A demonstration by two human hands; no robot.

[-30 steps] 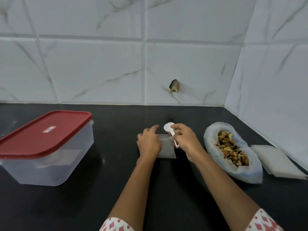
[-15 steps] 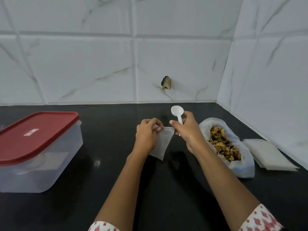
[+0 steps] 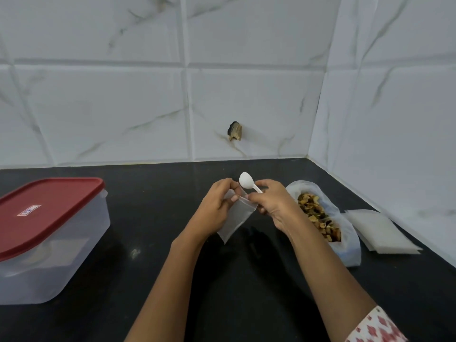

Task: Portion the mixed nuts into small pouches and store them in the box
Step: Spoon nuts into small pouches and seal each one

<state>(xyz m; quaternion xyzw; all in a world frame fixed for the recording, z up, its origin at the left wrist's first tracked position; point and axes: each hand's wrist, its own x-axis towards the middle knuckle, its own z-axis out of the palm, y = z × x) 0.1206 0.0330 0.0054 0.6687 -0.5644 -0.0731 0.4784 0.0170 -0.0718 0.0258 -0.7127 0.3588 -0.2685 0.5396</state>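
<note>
Head view: a person's two bare forearms reach out over a black surface (image 3: 246, 299) set in a corner of white marble-veined wall tiles (image 3: 123, 107).
Left grip (image 3: 214, 213): fingers and thumb curled, pinching the left side of the mouth of a small clear pouch (image 3: 237, 219).
Right grip (image 3: 274, 206): thumb and forefinger pinch the right side of the pouch's mouth, while the other fingers are curled round the handle of a white plastic spoon (image 3: 246, 181).
Pouch: held off the surface between both grips, hanging tilted with its lower corner pointing down and to the left; it looks empty.
Spoon: bowl up and empty, sticking out above the pouch's mouth.
Mixed nuts (image 3: 318, 215): in an open plastic bag (image 3: 350, 245) lying on the surface just right of the right grip.
Spare pouches (image 3: 380, 230): a flat stack further right, beside the bag and near the side wall.
Box (image 3: 54, 262): clear plastic, well apart at the left, its red lid (image 3: 44, 208) on.
Wall: a small dark lump (image 3: 235, 130) sticks out of a back tile.
Sleeve (image 3: 377, 327): white with red print, at the right forearm.
</note>
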